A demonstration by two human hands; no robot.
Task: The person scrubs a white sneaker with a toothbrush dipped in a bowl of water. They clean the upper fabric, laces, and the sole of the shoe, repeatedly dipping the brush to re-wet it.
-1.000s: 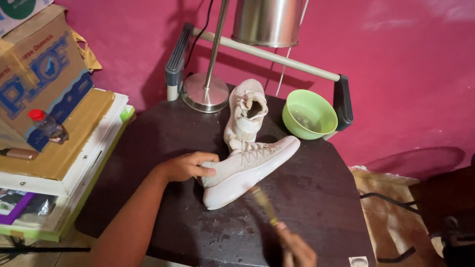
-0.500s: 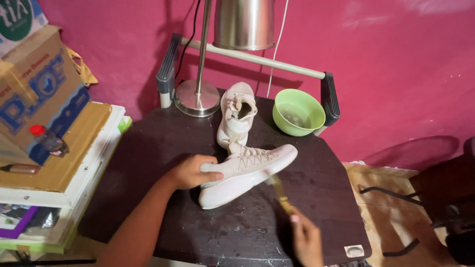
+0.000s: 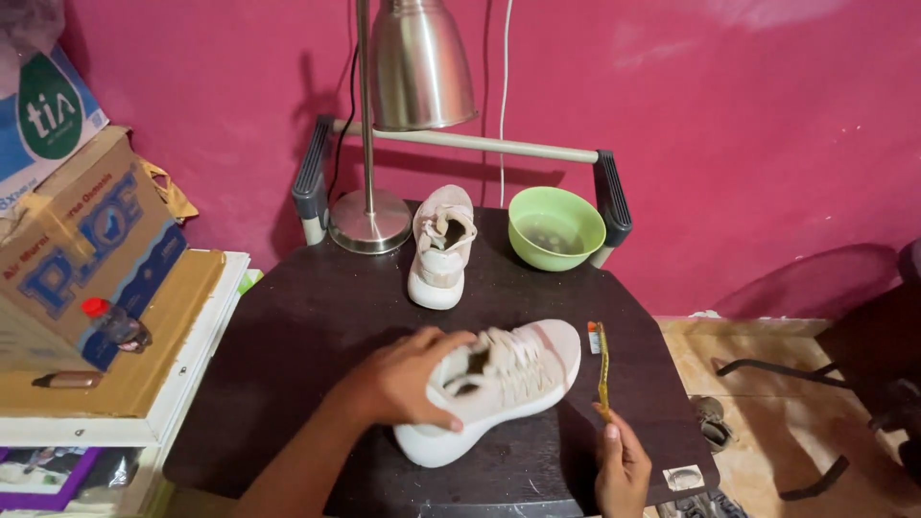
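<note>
A pale pink sneaker point(image 3: 518, 379) lies tilted on its side on the dark table point(image 3: 307, 336). My left hand point(image 3: 408, 379) grips it at the heel and collar. My right hand point(image 3: 622, 470), at the table's front right edge, holds a yellow toothbrush point(image 3: 602, 364) upright, its head just right of the sneaker's toe and apart from it. The matching second sneaker point(image 3: 441, 245) stands farther back, toe toward me. A green bowl point(image 3: 556, 227) holding some liquid sits at the back right.
A metal desk lamp point(image 3: 369, 221) stands at the back left, its shade overhead. Cardboard boxes point(image 3: 86, 259) and a small red-capped bottle point(image 3: 115, 324) are stacked at the left. A black chair base point(image 3: 844, 412) is on the floor, right.
The sneaker has turned so its sole edge rests on the table. My right hand with the toothbrush has drawn away from the shoe to its right side. The camera view has lowered.
</note>
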